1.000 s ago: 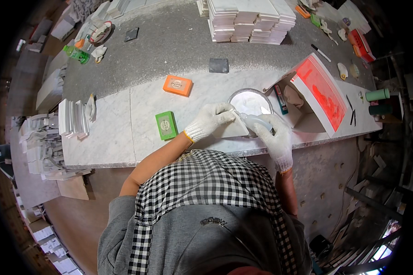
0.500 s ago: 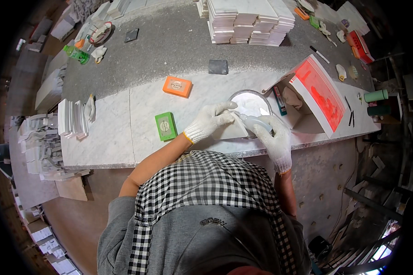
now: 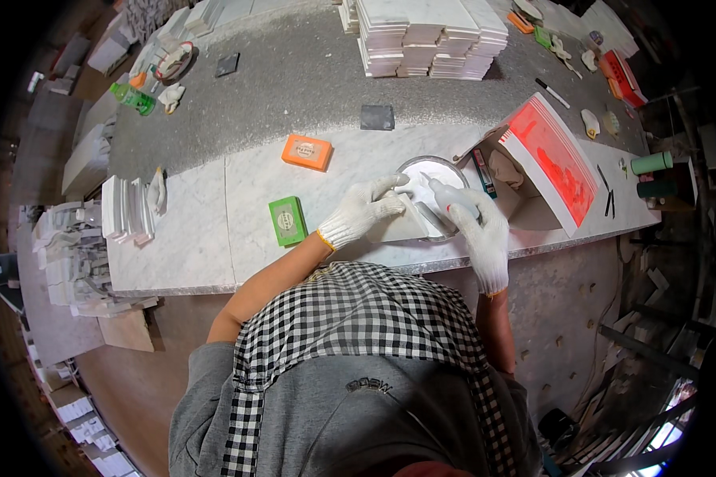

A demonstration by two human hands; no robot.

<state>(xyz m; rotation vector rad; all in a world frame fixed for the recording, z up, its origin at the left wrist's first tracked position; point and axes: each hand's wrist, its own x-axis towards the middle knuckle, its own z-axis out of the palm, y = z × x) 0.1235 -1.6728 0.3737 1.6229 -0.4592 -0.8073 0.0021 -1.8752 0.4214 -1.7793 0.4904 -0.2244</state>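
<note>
A white knitted glove covers my left hand (image 3: 364, 211), whose fingers pinch a white marble tile (image 3: 402, 224) at the near left side of a round metal bowl (image 3: 463, 167). White powder (image 3: 423, 176) lies in the bowl. My right hand (image 3: 485, 242), also gloved, is wrapped round a pale squeeze bottle (image 3: 453, 199) with a pointed nozzle. The bottle is tilted over the bowl, its tip pointing away and to the left, apart from the tile. The fingers partly hide the tile and the bottle.
Left of the bowl lie an orange box (image 3: 307, 152) and a green box (image 3: 287, 221). An open carton with a red panel (image 3: 550, 163) stands right of it. Stacked white tiles (image 3: 429, 40) rise at the back. More thin tiles (image 3: 125, 208) stand at the left.
My right hand has drawn the squeeze bottle back to the right from the tile's edge. Its nozzle now points away over the powder. My left hand stays nearly still with the tile.
</note>
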